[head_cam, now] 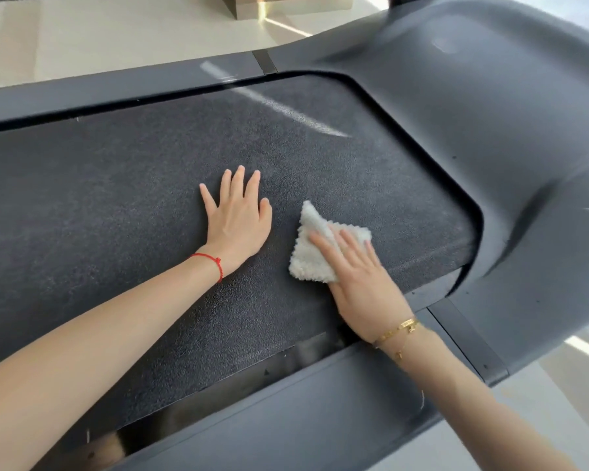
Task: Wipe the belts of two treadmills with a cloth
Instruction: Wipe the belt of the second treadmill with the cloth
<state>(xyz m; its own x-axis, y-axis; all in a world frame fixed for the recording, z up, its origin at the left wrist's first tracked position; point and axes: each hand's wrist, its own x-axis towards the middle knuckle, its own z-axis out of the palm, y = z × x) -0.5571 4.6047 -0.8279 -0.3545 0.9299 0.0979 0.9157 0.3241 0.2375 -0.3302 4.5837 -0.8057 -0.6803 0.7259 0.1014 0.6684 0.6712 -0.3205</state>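
A dark, rough treadmill belt [123, 205] fills the middle of the view, running from lower left to upper right. A white fluffy cloth [312, 253] lies folded on the belt near its right end. My right hand [361, 283] presses flat on the cloth with straight fingers. My left hand [238, 219] rests flat on the bare belt just left of the cloth, fingers spread, a red string round its wrist.
The grey motor cover [490, 107] curves round the belt's right end. Grey side rails run along the far edge [116, 86] and the near edge [320, 413]. Pale floor [82, 32] lies beyond, with a beige block [252, 5] at the top.
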